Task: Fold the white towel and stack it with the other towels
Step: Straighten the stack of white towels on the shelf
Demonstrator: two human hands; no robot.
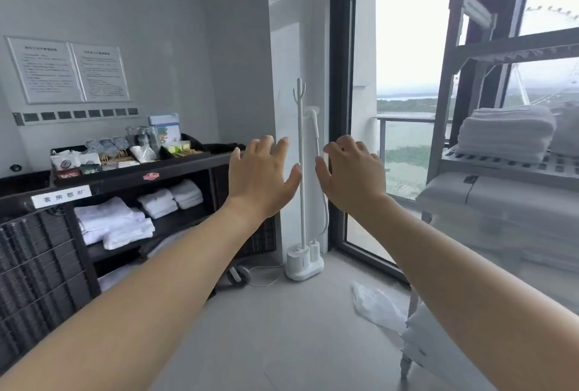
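Both bare forearms are stretched forward from the bottom corners, meeting near frame centre. Left hand (pixel 261 176) is raised palm-out, fingers (pixel 266 143) spread and empty. Right hand (pixel 351 176) is held just beside it at 3 o'clock, fingers slightly curled and apart, nothing pinched. The hands are not touching each other or any cloth.

No loose white towel to be folded can be picked out; where it lies cannot be told. Folded towel stack (pixel 504 135) is seen at 3 o'clock on the metal rack (pixel 501 168), well apart from the hands. More folded towels (pixel 170 201) are seen at 9 o'clock on the middle shelf of the dark housekeeping cart (pixel 131 176); small supplies are kept on its top tray. White garment steamer (pixel 305 202) stands behind the hands at 12 o'clock, by the window (pixel 404 77). Crumpled plastic bag (pixel 376 306) lies on the floor at 5 o'clock.

Judged progress: nothing started. Locating, grasping, folding and stacking are all left.
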